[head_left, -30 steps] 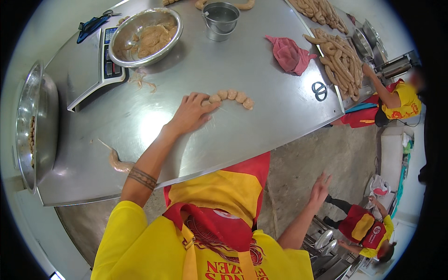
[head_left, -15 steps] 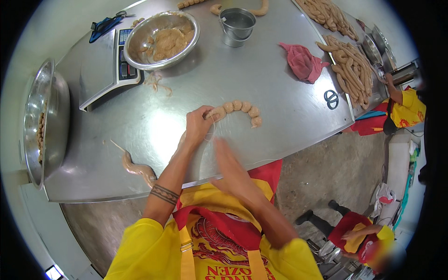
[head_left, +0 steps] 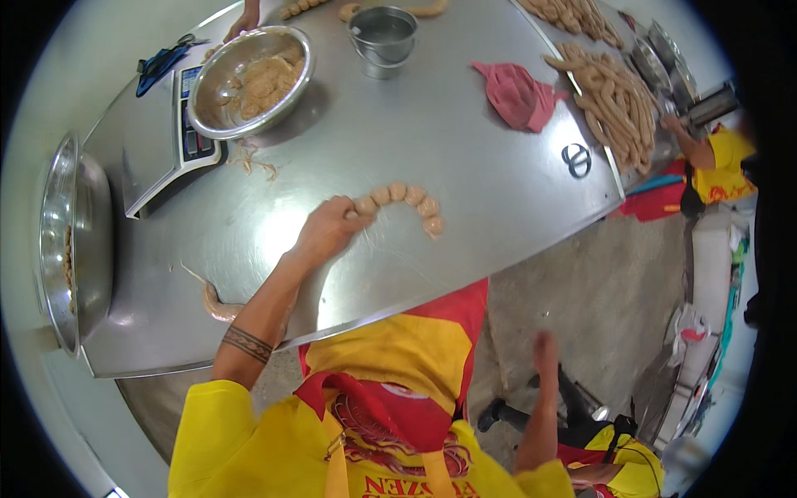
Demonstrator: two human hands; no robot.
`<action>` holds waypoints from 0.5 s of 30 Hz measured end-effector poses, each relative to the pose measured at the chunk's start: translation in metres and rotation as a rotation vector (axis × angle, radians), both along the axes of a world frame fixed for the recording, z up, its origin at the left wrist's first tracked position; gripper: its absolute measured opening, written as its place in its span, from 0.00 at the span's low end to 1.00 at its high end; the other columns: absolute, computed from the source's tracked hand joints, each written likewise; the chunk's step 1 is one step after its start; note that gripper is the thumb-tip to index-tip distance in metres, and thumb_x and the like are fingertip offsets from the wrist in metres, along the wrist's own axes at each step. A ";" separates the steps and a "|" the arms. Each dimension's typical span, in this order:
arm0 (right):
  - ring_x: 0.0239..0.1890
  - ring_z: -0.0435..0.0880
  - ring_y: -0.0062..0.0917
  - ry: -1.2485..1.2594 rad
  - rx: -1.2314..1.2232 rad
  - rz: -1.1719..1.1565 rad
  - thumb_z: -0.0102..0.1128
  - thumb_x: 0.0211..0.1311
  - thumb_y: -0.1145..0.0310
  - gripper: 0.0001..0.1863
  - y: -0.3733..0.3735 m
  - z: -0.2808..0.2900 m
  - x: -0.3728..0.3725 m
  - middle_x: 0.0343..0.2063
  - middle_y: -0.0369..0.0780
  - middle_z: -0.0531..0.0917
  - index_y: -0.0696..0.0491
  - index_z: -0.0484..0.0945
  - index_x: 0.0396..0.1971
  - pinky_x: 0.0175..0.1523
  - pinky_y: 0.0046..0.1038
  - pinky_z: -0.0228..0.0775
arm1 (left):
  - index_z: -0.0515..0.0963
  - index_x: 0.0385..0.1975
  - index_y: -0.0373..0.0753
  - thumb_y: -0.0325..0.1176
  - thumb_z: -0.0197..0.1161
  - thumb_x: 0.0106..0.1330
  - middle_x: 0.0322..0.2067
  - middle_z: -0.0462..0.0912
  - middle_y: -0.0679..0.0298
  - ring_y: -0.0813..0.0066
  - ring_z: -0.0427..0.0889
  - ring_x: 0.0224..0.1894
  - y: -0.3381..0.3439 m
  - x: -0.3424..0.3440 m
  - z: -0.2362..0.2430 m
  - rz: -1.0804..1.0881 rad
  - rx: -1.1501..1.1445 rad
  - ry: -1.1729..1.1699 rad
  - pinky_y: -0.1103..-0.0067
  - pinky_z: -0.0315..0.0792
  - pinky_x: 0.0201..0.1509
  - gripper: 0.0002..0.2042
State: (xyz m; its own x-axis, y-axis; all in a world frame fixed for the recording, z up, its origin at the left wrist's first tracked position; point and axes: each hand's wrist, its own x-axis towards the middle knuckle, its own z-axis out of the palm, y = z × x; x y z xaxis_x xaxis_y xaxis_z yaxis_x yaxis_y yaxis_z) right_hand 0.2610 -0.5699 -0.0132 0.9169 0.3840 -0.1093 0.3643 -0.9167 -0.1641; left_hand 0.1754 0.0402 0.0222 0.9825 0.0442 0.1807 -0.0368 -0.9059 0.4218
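My left hand (head_left: pixel 328 226) rests on the steel table with its fingers closed around one end of a string of sausage links (head_left: pixel 398 192). The short, round links curve away to the right in an arc. Thin white thread (head_left: pixel 390 249) lies faintly on the metal below them. A longer untied piece of sausage casing (head_left: pixel 217 304) lies by my left forearm, partly hidden under it, with a thin tail at its far end. My right hand (head_left: pixel 545 353) is raised off to the right, beyond the table edge; motion smears its fingers.
Around the table (head_left: pixel 332 158) are a bowl of meat paste (head_left: pixel 305 83) by a scale (head_left: pixel 158 178), a small bucket (head_left: pixel 383 56), a pink cloth (head_left: pixel 519 98), black scissors (head_left: pixel 576 161) and piled sausages (head_left: pixel 614 108). A large basin (head_left: pixel 95 241) stands left. Another person's hand (head_left: pixel 242 23) reaches in behind the bowl; co-workers are at right.
My right hand has swung from beside the links out to the right, past the table edge. My left hand still grips the link end. A person's hand has appeared behind the bowl.
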 end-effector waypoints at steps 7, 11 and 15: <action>0.53 0.79 0.47 0.026 0.354 0.179 0.69 0.66 0.62 0.32 0.349 0.027 0.018 0.54 0.49 0.79 0.45 0.72 0.69 0.58 0.47 0.73 | 0.81 0.43 0.39 0.36 0.69 0.65 0.38 0.83 0.56 0.53 0.82 0.45 -0.052 0.001 -0.006 0.512 0.100 0.115 0.60 0.73 0.52 0.11; 0.53 0.78 0.44 -0.169 0.299 0.201 0.71 0.63 0.65 0.36 0.401 0.051 0.115 0.55 0.48 0.77 0.45 0.69 0.71 0.58 0.45 0.72 | 0.82 0.38 0.37 0.30 0.65 0.66 0.37 0.82 0.55 0.53 0.80 0.42 -0.054 0.051 -0.022 0.507 0.174 0.007 0.57 0.72 0.55 0.05; 0.53 0.77 0.39 -0.237 0.640 0.193 0.72 0.59 0.74 0.41 0.360 0.051 0.148 0.51 0.46 0.76 0.51 0.66 0.73 0.58 0.40 0.72 | 0.80 0.34 0.35 0.30 0.56 0.73 0.35 0.81 0.49 0.45 0.80 0.40 -0.041 0.099 -0.010 0.312 -0.040 0.118 0.57 0.74 0.50 0.08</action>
State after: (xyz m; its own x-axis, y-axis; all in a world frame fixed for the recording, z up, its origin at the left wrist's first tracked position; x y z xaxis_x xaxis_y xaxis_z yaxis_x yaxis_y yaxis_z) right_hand 0.4092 -0.2104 0.0379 0.7972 0.4643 0.3860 0.6031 -0.5823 -0.5452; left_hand 0.2740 -0.0007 0.0117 0.9346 0.3510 0.0582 0.2911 -0.8485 0.4420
